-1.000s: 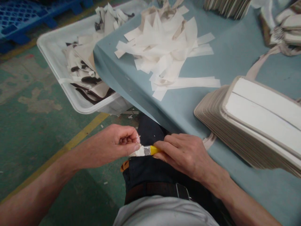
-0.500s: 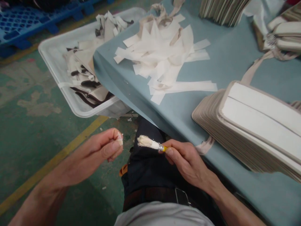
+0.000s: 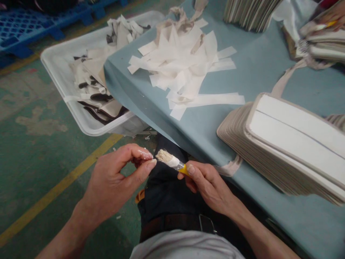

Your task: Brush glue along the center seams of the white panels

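A paintbrush (image 3: 172,160) with pale, caked bristles, a metal ferrule and a yellow handle is held by my right hand (image 3: 207,180), its fingers wrapped round the handle and the bristles pointing left. My left hand (image 3: 118,172) is at the bristle tips, thumb and forefinger pinched together. What lies between those fingertips is too small to make out. White residue sticks to the left forefinger. Both hands are above my lap, beside the edge of the blue-grey covered table (image 3: 199,133).
White strips (image 3: 183,68) lie heaped on the table. Right of them rests a stack of white-topped, beige-edged panels (image 3: 291,133); another stack (image 3: 250,14) is behind. A white tub (image 3: 54,68) holds scraps. At the top right, another person's hand (image 3: 335,16) holds something yellow.
My left hand has moved right to the bristle tips, and its curled fingers have become a thumb-and-forefinger pinch. The brush has tilted slightly. Another person's hand has come into view at top right.
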The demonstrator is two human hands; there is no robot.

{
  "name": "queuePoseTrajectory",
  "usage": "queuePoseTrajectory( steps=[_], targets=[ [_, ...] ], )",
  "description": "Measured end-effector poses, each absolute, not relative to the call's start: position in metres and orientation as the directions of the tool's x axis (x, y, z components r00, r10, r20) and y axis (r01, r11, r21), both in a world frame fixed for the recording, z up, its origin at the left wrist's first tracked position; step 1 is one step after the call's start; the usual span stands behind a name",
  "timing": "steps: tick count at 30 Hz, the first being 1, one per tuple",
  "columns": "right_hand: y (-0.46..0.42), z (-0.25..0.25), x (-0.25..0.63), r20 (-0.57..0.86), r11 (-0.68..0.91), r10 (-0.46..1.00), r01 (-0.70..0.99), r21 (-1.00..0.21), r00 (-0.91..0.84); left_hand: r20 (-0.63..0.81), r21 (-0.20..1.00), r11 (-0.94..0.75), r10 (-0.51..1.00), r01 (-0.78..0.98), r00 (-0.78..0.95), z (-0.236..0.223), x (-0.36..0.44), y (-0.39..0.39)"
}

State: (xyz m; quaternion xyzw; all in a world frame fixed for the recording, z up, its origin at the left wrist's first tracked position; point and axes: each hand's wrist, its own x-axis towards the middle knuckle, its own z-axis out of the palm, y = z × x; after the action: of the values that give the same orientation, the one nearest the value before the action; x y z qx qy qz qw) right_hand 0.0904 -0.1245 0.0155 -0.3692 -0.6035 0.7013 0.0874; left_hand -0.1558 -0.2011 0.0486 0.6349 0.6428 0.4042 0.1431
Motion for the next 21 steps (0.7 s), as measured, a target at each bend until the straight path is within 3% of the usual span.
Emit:
queuePoseTrajectory(
  steps=[8,21],
  targets=[
    [-0.1267,0.0186,0.0915,-0.368,-0.130,0.635,0.375,-0.918,-0.680,0.478,0.476,-0.295,0.877,0.828,0.037,0.0489,-0.1476,-0.1943],
    [-0.1243,0.0226,0.0851,-0.351,-0.012,0.690,0.475,-0.880,-0.633,0.359,0.443,-0.223,0.932,0.869,0.056,0.0448,-0.1492,-0.1969]
  ],
)
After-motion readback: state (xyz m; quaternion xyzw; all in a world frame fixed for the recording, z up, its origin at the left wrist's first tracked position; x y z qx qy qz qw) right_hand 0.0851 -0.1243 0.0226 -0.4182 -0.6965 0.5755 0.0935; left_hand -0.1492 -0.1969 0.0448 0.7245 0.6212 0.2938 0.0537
